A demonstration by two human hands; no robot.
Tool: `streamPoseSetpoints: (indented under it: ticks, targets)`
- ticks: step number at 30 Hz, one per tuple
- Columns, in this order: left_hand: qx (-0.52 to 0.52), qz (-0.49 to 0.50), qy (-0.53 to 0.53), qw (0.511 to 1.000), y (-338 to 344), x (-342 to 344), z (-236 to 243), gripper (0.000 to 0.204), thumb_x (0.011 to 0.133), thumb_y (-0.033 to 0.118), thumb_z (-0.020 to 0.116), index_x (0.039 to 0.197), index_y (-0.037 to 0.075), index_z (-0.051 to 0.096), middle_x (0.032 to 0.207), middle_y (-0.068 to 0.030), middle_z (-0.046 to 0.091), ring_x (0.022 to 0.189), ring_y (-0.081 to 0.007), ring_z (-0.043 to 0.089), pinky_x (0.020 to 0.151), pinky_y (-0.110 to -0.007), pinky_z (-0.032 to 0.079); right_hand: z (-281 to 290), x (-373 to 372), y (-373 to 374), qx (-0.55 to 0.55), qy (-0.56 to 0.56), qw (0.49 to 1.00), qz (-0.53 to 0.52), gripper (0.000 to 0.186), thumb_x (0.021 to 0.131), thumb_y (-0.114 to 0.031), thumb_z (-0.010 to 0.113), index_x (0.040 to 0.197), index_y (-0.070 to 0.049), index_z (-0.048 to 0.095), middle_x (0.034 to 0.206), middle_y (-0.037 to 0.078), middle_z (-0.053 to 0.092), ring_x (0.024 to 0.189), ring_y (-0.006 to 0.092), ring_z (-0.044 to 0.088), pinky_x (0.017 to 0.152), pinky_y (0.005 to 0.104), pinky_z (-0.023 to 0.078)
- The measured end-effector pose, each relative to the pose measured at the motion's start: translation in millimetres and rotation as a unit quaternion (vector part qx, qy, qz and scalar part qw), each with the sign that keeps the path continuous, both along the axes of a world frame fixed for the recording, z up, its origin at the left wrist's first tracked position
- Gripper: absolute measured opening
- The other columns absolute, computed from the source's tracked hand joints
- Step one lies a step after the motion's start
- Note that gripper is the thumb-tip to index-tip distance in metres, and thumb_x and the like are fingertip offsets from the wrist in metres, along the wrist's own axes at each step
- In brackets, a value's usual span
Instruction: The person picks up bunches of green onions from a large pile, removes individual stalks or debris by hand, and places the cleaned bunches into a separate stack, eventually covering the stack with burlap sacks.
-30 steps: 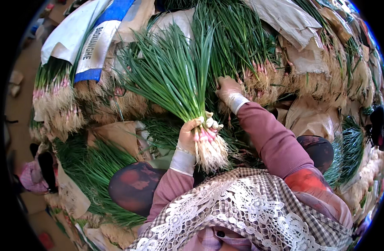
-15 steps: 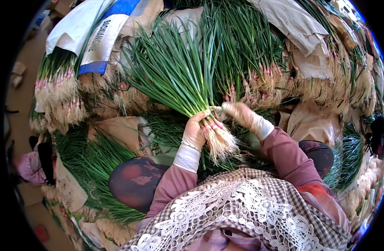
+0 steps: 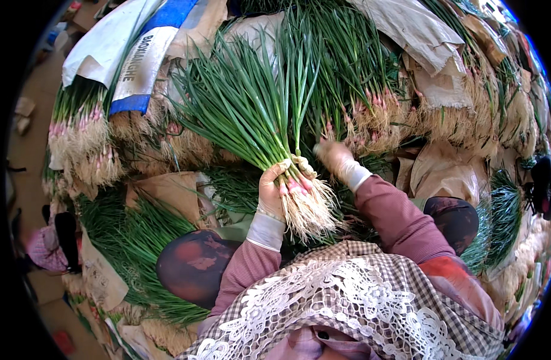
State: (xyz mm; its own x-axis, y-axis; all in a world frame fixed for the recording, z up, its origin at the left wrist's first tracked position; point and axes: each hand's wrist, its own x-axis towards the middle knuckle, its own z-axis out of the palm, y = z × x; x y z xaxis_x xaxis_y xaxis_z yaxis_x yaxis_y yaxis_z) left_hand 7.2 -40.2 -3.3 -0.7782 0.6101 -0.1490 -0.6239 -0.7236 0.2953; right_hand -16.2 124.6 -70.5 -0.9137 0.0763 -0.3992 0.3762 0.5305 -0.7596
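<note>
A bunch of green garlic (image 3: pixel 251 114), long green leaves fanned up and away, is gripped near its pink bulbs in my gloved left hand (image 3: pixel 272 191). Its pale roots (image 3: pixel 311 210) hang below the fist toward my lap. My right hand (image 3: pixel 337 159), gloved too, is apart from the bunch on its right side. Its fingertips are smeared by motion close to the pink bulbs of the garlic pile (image 3: pixel 347 66) beyond. Whether those fingers hold a stalk I cannot make out.
Sacking (image 3: pixel 407 30) and a blue-and-white sack (image 3: pixel 134 72) cover parts of the far pile. More green garlic (image 3: pixel 155 252) lies by my left knee (image 3: pixel 194 264). Brown sacking (image 3: pixel 446 171) lies at right. Another person's patterned sleeve (image 3: pixel 47 246) shows at far left.
My right hand has drawn away from the bunch's bulbs toward the far pile. The left hand keeps its grip, and the bunch has shifted slightly left.
</note>
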Motion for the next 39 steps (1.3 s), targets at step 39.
streamPoseSetpoints:
  ticks: [39]
  targets:
    - [-0.172,0.062,-0.049,0.982,-3.9,-8.8,-14.8,0.025,0.076,0.012,0.042,0.094,-0.006,0.046,0.081,-0.0216,0.055,0.067,-0.0336,0.056,0.064,-0.043,0.048,100.3,26.8,-12.9,0.206,-0.012,0.887,0.413,0.024,0.069,-0.023,0.054,0.086,-0.007,0.055,0.075,0.016,0.056,0.072,0.0271,0.055,0.066,0.0335,0.045]
